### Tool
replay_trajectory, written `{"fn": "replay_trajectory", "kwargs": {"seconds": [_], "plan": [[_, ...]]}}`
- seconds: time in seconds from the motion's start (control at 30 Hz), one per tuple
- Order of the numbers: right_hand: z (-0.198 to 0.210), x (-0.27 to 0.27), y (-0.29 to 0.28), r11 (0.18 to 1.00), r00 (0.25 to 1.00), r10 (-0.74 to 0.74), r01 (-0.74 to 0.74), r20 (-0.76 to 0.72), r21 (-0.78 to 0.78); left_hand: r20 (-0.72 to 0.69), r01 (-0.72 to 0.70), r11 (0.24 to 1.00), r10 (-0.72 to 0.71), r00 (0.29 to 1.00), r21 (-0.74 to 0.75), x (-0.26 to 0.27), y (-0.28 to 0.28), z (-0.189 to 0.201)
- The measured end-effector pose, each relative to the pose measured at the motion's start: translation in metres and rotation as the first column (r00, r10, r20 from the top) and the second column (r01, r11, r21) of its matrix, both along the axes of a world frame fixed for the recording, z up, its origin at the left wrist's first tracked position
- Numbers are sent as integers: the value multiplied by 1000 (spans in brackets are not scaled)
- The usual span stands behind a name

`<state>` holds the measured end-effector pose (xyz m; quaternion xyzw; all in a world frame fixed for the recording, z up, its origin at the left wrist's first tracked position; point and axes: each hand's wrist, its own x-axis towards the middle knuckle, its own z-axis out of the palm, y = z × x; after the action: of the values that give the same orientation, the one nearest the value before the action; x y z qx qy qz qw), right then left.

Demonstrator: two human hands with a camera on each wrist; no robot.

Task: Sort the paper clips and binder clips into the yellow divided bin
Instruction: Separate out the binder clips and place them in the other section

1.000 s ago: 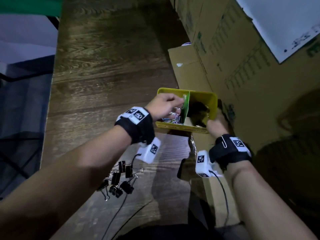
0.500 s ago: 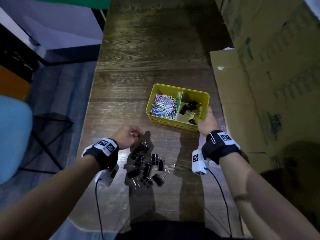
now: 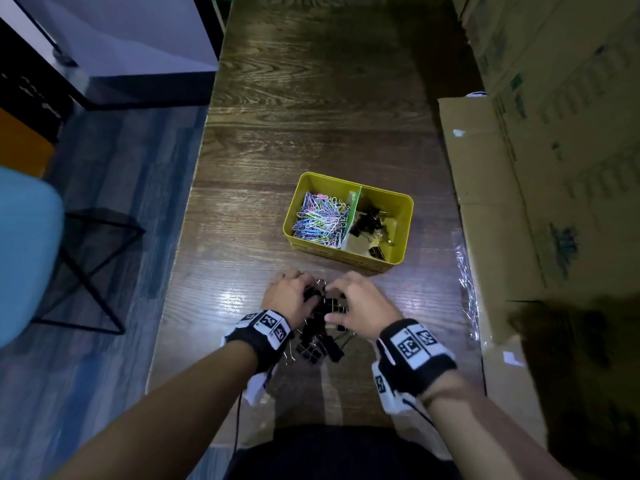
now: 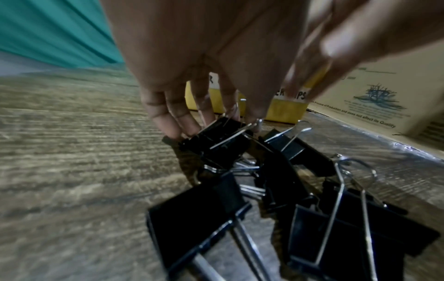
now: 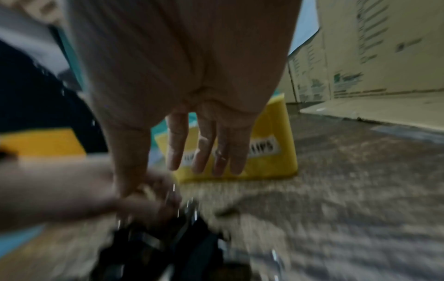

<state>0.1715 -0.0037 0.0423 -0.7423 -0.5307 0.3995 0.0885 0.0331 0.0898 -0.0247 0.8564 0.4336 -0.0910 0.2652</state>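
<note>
Hovering over the binder clips (image 3: 320, 327) on the wood table (image 3: 311, 98), both hands met near the yellow divided bin (image 3: 403, 202), paper clips (image 3: 320, 220) already in its left compartment, cardboard boxes (image 3: 554, 168) alongside. Left wrist view: left hand (image 4: 204, 57) fingers curled onto one clip; tangled wire handles could drag extras. Right wrist view, blurred: right hand (image 5: 187, 76) grip open, fingers straight.

Setting: looks like an office or stockroom corner. Long dark wood-grain table (image 3: 311, 116); printed cardboard cartons (image 3: 561, 150) stacked along its right side. To the left, blue plank floor (image 3: 121, 237), a light blue chair (image 3: 24, 251) with black wire legs near, a white cabinet (image 3: 131, 39) far left.
</note>
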Motion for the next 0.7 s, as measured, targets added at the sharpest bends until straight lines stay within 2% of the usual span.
{"fn": "replay_trajectory", "kwargs": {"seconds": [0.03, 0.1, 0.17, 0.2, 0.23, 0.27, 0.33, 0.4, 0.43, 0.5, 0.53, 0.57, 0.63, 0.67, 0.7], "plan": [[-9, -4, 1, 997, 998, 52, -51, 24, -54, -21, 17, 1000, -16, 1000, 26, 0, -1, 2], [-23, -11, 5, 995, 989, 95, -90, 110, -51, -23, 24, 997, -23, 999, 77, -2, 5, 4], [-32, -17, 7, 993, 978, 119, -112, 174, -49, 95, -56, 997, 51, 994, 45, -10, 14, 8], [-35, -19, 7, 993, 973, 114, -107, 199, -43, 217, -133, 990, 140, 966, -49, -16, 20, 9], [-37, -20, 6, 994, 972, 106, -101, 210, -36, 334, -216, 959, 268, 904, -186, -21, 24, 14], [-38, -20, 5, 995, 975, 97, -93, 199, -27, 418, -279, 901, 406, 813, -333, -25, 29, 17], [-38, -17, 4, 999, 989, 46, -45, 138, -8, 461, -330, 706, 677, 573, -626, -31, 34, 27], [-36, -11, 3, 999, 997, -35, 34, 74, 13, 414, -203, 492, 848, 332, -846, -35, 38, 38], [-34, -7, 2, 996, 996, -86, 85, 22, 19, 362, -116, 400, 896, 257, -909, -37, 39, 43], [-30, 0, -2, 968, 957, -237, 247, -166, 40, 269, 51, 264, 943, 196, -963, -42, 39, 48], [-27, 3, -4, 926, 888, -345, 375, -303, 44, 246, 109, 229, 951, 188, -967, -43, 38, 49], [-23, 6, -6, 855, 769, -454, 517, -449, 21, 231, 140, 207, 955, 186, -968, -44, 37, 50], [-17, 14, -12, 682, 410, -570, 720, -712, -132, 206, 114, 185, 956, 208, -976, -40, 33, 53], [-17, 18, -14, 618, 239, -579, 752, -780, -229, 209, 37, 207, 949, 236, -978, -37, 33, 53], [-17, 22, -17, 584, 134, -580, 756, -804, -295, 242, -65, 272, 924, 295, -960, -35, 33, 52]]}}
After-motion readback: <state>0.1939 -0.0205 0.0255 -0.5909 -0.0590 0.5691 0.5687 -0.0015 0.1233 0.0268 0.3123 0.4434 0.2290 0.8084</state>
